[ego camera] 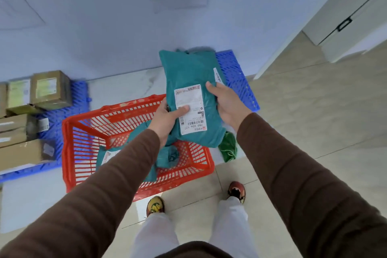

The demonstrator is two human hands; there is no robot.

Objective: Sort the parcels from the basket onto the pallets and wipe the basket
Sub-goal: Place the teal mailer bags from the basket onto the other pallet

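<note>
teal parcel [192, 90] up in both my hands, above the red basket [83, 132]

my left hand [165, 119] and right hand [226, 102] clamp its long sides; its long axis points ahead at the blue pallet [240, 81], nearer my right.

Both arms reach forward and down from the bottom corners of the head view, each in a long brown ribbed sleeve that ends at the wrist. The left hand [167, 117] is turned with its back toward the camera; its thumb lies flat across the white shipping label on the front of a teal plastic mailer parcel [192, 81], while its fingers are hidden behind the parcel's left edge. The right hand [225, 102] grips the parcel's right edge, thumb on the front face, fingers curled out of sight behind. Together the hands hold the parcel upright between them, well forward of the body.
</note>
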